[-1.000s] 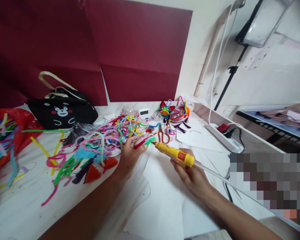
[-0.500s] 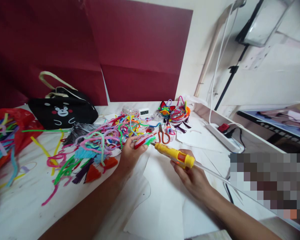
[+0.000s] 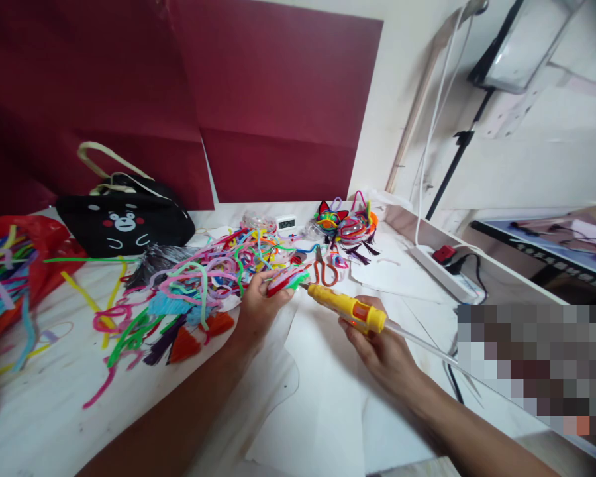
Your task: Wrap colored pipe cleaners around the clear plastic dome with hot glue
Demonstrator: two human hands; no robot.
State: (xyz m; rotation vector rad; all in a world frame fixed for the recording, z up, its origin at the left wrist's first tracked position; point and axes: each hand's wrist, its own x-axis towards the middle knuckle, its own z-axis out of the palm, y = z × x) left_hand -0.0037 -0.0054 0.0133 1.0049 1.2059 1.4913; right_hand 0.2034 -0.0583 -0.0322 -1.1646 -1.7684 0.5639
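Observation:
My left hand (image 3: 261, 299) is closed around a small craft piece (image 3: 287, 278) banded in red, white, pink and green fuzzy pipe cleaner. In my right hand (image 3: 372, 341) is a yellow hot glue gun (image 3: 347, 307), with a clear glue stick (image 3: 417, 341) jutting from its back end. The gun's nozzle is at the green edge of the craft piece; whether it touches I cannot tell. Orange-handled scissors (image 3: 326, 270) lie just behind the nozzle. A tangled heap of colourful pipe cleaners (image 3: 218, 265) and tassels (image 3: 185, 341) spreads left of my left hand.
A black bag (image 3: 124, 222) stands at the back left, beside a red plastic bag (image 3: 44, 265) of pipe cleaners. Finished-looking colourful ornaments (image 3: 350, 224) and a small digital clock (image 3: 287, 224) sit at the back. A white power strip (image 3: 447, 275) lies along the right edge. White paper (image 3: 322, 397) covers the front.

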